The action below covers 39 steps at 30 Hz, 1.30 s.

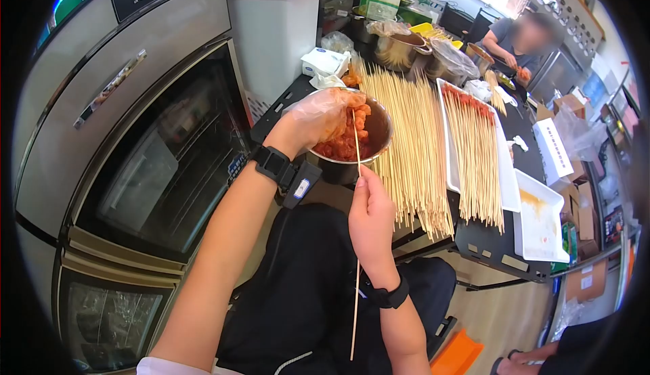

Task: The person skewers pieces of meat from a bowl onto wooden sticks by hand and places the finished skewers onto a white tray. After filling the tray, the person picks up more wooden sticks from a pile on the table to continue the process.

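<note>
My left hand point(323, 114), in a clear plastic glove smeared with red sauce, is closed on a piece of marinated meat point(360, 113) at the upper end of a bamboo skewer point(357, 287). My right hand point(372, 209), bare, pinches that skewer along its shaft; its lower end points down toward my lap. Both hands are at a metal pot point(387, 131) holding more red, sauced meat point(338, 148). Right beside the pot, many bamboo skewers point(406, 145) lie in a wide layer, their upper ends partly hidden.
A white tray point(509, 195) holds skewers with red meat at the far ends. Another white tray point(535, 223), stained with sauce, sits at the table's right corner. A tissue pack point(325, 61) lies behind the pot. Across the table another person point(518, 43) works. Ovens point(169, 151) stand left.
</note>
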{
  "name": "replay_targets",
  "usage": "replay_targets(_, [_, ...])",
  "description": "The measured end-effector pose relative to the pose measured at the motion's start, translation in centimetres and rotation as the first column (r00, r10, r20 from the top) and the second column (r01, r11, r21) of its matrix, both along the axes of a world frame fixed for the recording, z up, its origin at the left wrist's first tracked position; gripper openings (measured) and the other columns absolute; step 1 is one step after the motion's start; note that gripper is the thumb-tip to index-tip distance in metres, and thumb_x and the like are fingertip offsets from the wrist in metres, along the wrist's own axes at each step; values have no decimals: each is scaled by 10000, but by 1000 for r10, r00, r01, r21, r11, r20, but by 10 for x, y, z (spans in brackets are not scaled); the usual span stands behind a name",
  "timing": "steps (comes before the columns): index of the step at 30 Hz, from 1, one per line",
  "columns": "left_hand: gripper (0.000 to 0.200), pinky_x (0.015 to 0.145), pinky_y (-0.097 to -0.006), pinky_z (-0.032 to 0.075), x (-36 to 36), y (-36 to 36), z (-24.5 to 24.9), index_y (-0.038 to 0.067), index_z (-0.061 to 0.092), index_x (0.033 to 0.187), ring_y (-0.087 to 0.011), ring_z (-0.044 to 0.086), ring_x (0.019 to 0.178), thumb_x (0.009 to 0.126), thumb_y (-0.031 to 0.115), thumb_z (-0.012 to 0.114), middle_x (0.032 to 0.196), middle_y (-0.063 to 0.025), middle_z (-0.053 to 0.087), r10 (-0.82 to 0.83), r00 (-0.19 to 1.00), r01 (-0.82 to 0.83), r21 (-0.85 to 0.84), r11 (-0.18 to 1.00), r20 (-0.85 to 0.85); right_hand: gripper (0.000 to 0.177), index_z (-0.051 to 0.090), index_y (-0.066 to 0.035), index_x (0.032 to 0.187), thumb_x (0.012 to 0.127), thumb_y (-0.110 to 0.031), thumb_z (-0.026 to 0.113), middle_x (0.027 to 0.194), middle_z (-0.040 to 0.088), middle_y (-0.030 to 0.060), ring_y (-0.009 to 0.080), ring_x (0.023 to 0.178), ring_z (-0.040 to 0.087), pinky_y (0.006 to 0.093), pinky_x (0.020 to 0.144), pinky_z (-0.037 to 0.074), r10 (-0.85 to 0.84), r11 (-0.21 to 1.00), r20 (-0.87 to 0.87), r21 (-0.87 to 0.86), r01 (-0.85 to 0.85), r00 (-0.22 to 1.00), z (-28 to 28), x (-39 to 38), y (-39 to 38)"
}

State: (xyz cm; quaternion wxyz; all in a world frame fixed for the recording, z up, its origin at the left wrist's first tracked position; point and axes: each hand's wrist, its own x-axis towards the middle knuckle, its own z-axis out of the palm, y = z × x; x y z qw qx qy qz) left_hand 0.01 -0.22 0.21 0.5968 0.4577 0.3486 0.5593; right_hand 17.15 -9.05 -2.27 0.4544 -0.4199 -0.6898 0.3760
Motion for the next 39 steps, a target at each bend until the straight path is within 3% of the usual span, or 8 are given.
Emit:
replay_targets(2, [212, 746, -380, 512, 0, 2, -2, -31, 517, 981, -172, 561, 717, 881, 156, 511, 865, -101, 565, -26, 992, 35, -71, 997, 124, 224, 515, 30, 1079, 896, -75, 440, 653, 558, 214, 307, 500, 556, 377, 471, 411, -46, 990, 121, 138, 29, 992, 3, -3, -2])
replay_targets(5, [159, 751, -437, 517, -4, 10, -7, -26, 501, 959, -200, 562, 717, 876, 110, 487, 863, -110, 549, -58, 979, 88, -147, 985, 195, 231, 495, 45, 1075, 863, -40, 457, 635, 563, 205, 338, 524, 565, 409, 461, 423, -100, 964, 251, 264, 31, 963, 2, -8, -3])
replay_targets(18, [148, 666, -447, 526, 3, 9, -8, -2, 457, 914, -220, 526, 669, 894, 138, 416, 827, -120, 515, 146, 969, -77, -319, 945, 199, 227, 479, 38, 941, 728, -10, 540, 579, 562, 116, 284, 516, 596, 378, 449, 463, -338, 872, 601, 489, 2, 724, 18, -28, -8])
replay_targets(20, [181, 669, -458, 522, 6, 6, -5, 1, 465, 912, -221, 520, 656, 903, 168, 395, 815, -117, 513, 193, 968, -142, -284, 948, 160, 295, 495, 95, 979, 733, -55, 560, 574, 549, 58, 165, 459, 591, 250, 400, 467, -383, 832, 679, 549, -86, 626, 21, -27, -6])
replay_targets(27, [281, 691, -424, 514, 6, 6, 1, 3, 456, 963, -219, 528, 679, 931, 265, 361, 834, -107, 522, 88, 996, -74, -355, 932, 21, 270, 501, 94, 957, 749, -68, 554, 586, 573, 85, 175, 461, 601, 257, 395, 469, -398, 827, 677, 556, -77, 619, 30, -37, 9])
replay_targets(29, [244, 685, -346, 506, 6, 9, -2, 33, 476, 937, -200, 529, 672, 915, 270, 421, 794, -95, 524, 28, 986, 26, -319, 947, 164, 132, 465, 7, 855, 755, -48, 531, 623, 592, 161, 308, 548, 615, 401, 481, 483, -315, 889, 665, 457, -35, 677, 28, -40, 16])
replay_targets(36, [270, 660, -295, 446, 7, 13, 3, 52, 486, 1102, -202, 522, 711, 934, 258, 436, 791, -58, 486, 24, 960, 30, -186, 982, 280, 357, 448, 65, 1153, 839, -103, 415, 771, 583, 250, 369, 699, 590, 460, 599, 458, -375, 926, 569, 267, 267, 732, 57, 63, 71])
replay_targets(39, [310, 697, -309, 440, 9, 3, 3, 48, 461, 1181, -217, 520, 761, 947, 245, 414, 815, -68, 494, 61, 953, -35, -90, 995, 297, 364, 441, 58, 1168, 848, -112, 411, 785, 554, 270, 390, 743, 569, 456, 658, 446, -470, 856, 441, 440, 272, 764, 41, 145, 139])
